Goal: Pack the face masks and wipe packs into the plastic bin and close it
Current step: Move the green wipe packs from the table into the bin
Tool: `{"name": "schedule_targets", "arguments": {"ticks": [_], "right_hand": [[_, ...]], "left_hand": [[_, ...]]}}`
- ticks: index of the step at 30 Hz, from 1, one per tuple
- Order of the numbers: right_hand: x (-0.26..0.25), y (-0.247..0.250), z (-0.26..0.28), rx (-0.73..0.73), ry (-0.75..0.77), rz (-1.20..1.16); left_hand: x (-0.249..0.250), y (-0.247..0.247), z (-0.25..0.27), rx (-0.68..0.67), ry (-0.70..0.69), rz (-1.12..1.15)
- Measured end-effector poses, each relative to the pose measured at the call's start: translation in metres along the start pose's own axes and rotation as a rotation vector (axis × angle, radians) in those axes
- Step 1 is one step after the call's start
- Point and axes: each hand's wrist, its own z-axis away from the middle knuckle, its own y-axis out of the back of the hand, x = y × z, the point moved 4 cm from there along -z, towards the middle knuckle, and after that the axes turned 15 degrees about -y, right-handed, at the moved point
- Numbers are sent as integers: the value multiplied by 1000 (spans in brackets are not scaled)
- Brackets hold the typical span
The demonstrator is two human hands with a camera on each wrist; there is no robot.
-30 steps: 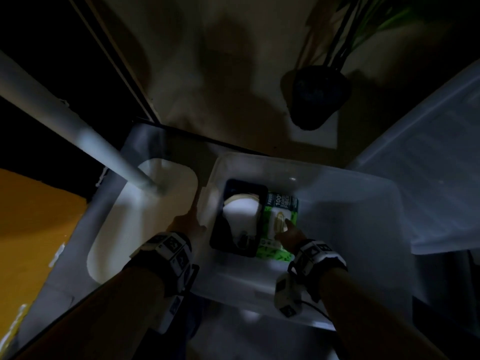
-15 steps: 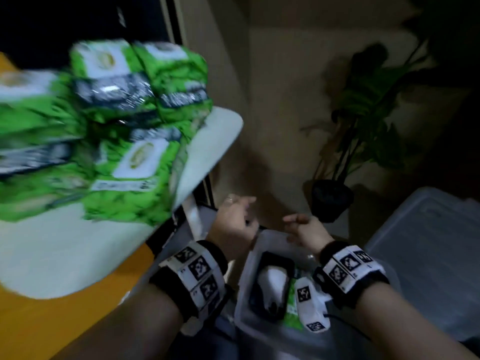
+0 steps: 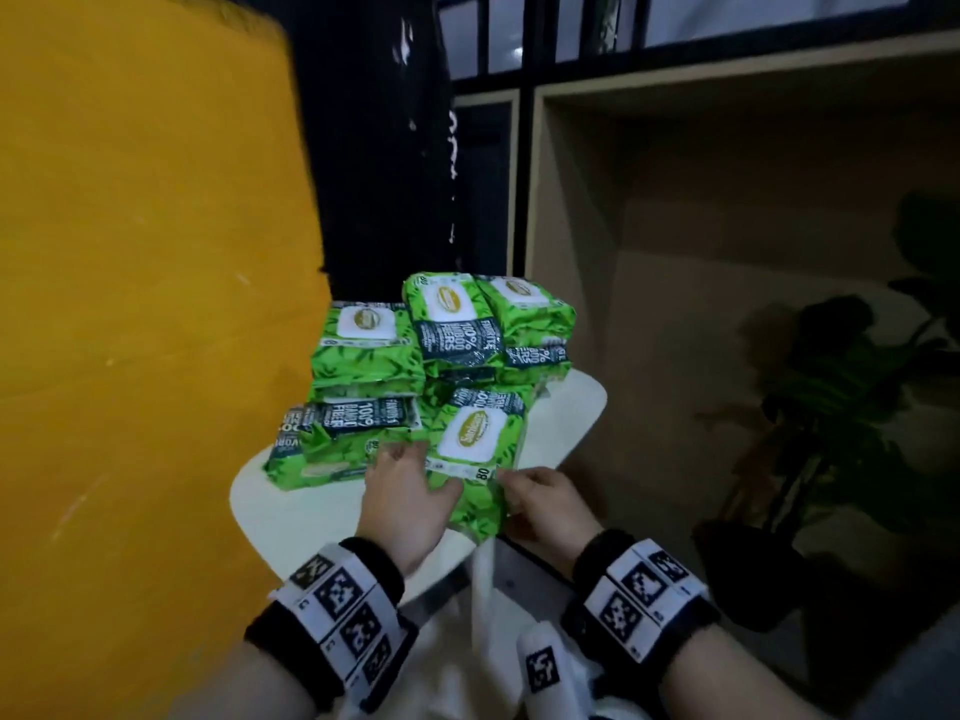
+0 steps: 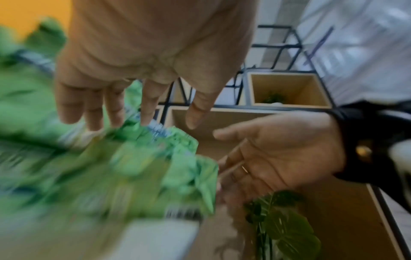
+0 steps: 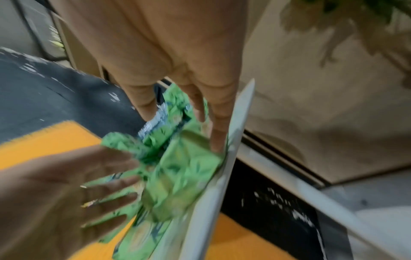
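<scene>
Left hand [image 3: 402, 504]: fingers straight and spread, laid against the left side of the nearest wipe pack [image 3: 475, 459]; not curled round it in either wrist view.
Right hand [image 3: 545, 504]: fingers straight too, fingertips [image 5: 219, 140] pressing the pack's right side at the tabletop's near right edge; thumb loose, nothing pinched.
Nearest wipe pack: flanked by both palms, overhanging the near edge of the white tabletop [image 3: 291, 517]; not yet lifted clear, as far as can be judged.
Remaining wipe packs [image 3: 415, 366]: heaped in a loose stack behind it, running from the middle of the tabletop to its far edge, several deep and leaning on one another.
Face masks: none to be seen at this moment.
Plastic bin: out of every view; contents and lid cannot be told.
Progress: judged early to middling, with a whole heap of packs left on the tabletop and closing not begun.
Step in hand: probably squeezing the front pack between both palms for carrying to the bin.
Left to do: the stacked packs one by one or in pairs, then the lid.
</scene>
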Motion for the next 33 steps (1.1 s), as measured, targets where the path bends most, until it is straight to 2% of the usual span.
{"name": "schedule_targets", "arguments": {"ticks": [3, 6, 8, 11, 15, 19, 22, 27, 33], "right_hand": [[-2, -11, -7, 67, -30, 51], [1, -18, -13, 50, -92, 34], [4, -17, -21, 81, -78, 35], [5, -5, -24, 142, -69, 45], [16, 9, -27, 38, -158, -54], [23, 15, -22, -110, -192, -89], [22, 27, -13, -157, -171, -139], [43, 58, -6, -272, -197, -371], [80, 126, -6, -153, -142, -546]], "left_hand": [[-12, -13, 5, -45, 89, 128], [-18, -12, 2, 28, 140, 279], [-21, -11, -1, 44, 169, 352], [-21, -15, -3, -19, 120, 309], [-15, -17, -3, -31, 94, 289], [-2, -26, 1, -57, 114, 386], [11, -37, 3, -91, 77, 381], [41, -57, 6, -139, -26, 346], [93, -109, 0, -179, -187, 341]]}}
